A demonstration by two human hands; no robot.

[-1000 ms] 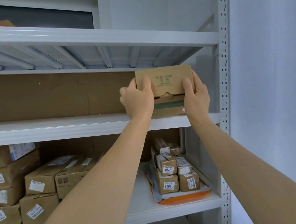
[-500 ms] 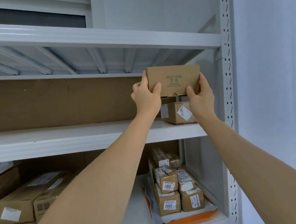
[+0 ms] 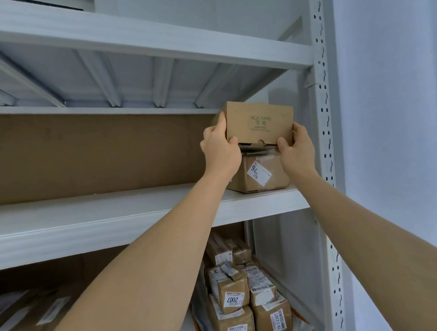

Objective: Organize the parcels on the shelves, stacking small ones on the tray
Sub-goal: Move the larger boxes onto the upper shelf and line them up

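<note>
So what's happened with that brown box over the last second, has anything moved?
The printed brown box, gripped by the left hand and right hand, has been carried further in over the shelf and lowered close above the labelled parcel; whether they touch cannot be told. Neither hand let go. The labelled parcel and the small parcels on the tray below stayed put.

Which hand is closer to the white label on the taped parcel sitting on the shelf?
Left. The left hand grips the printed box beside and just above the white label; the right hand holds the box's other end, farther off.
</note>
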